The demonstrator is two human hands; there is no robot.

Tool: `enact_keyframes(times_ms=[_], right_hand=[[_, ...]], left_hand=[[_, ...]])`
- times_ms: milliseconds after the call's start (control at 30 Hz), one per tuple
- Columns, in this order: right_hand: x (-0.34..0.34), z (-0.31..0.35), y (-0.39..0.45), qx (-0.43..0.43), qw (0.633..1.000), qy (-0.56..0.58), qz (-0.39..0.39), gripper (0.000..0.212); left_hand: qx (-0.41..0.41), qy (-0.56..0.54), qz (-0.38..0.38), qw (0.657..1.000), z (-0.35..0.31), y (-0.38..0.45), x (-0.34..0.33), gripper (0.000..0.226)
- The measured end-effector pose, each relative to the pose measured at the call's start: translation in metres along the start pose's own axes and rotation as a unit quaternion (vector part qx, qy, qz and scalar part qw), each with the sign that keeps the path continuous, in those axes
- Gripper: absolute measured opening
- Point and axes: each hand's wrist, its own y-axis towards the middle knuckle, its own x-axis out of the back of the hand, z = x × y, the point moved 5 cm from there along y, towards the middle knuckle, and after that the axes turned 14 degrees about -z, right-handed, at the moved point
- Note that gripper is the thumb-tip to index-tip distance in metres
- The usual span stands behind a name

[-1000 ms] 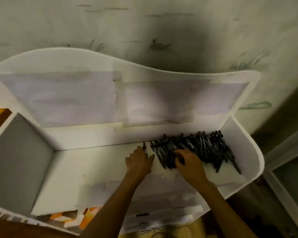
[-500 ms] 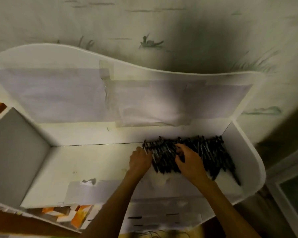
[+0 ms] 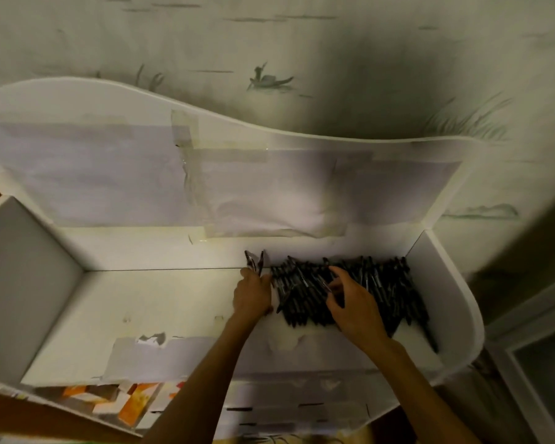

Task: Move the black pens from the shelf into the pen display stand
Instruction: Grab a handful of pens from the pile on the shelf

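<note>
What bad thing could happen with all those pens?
The left hand grips only a few black pens, their tips sticking up, so one might slip out when lifted. The right hand is digging into the loose pen pile; some could roll toward the shelf's front edge and fall.

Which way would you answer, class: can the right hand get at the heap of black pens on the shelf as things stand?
Probably yes. The right hand already hovers over the heap of black pens, fingers spread, and nothing covers them. The left hand grips a few pens beside it.
</note>
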Motion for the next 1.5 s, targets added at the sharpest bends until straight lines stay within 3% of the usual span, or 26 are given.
enact_keyframes(times_ms=[100,267,400,633,867,1067,1500], right_hand=[[0.002,-0.001,0.001,0.002,1.000,0.003,-0.002,0.057],[0.006,0.003,0.005,0.010,1.000,0.012,-0.006,0.057],[0.009,0.008,0.006,0.018,1.000,0.024,-0.007,0.056],[0.008,0.005,0.002,0.015,0.999,0.032,0.005,0.054],[0.007,0.013,0.000,0.019,0.999,0.033,0.011,0.050],[0.010,0.016,0.002,0.022,0.999,0.030,0.011,0.051],[0.002,0.015,-0.004,0.039,0.999,0.019,0.008,0.048]], left_hand=[[0.052,-0.117,0.060,0.990,0.004,-0.001,-0.003,0.022],[-0.024,-0.064,0.107,0.992,0.004,-0.004,-0.010,0.027],[-0.033,-0.053,0.122,0.991,0.003,-0.006,-0.012,0.031],[-0.082,-0.040,0.043,0.995,0.007,-0.011,0.007,0.039],[-0.055,0.004,0.030,0.998,0.021,-0.015,0.001,0.009],[-0.047,0.049,0.013,0.998,0.009,-0.014,-0.005,0.057],[-0.060,0.132,-0.060,0.988,0.006,-0.014,0.003,0.031]])
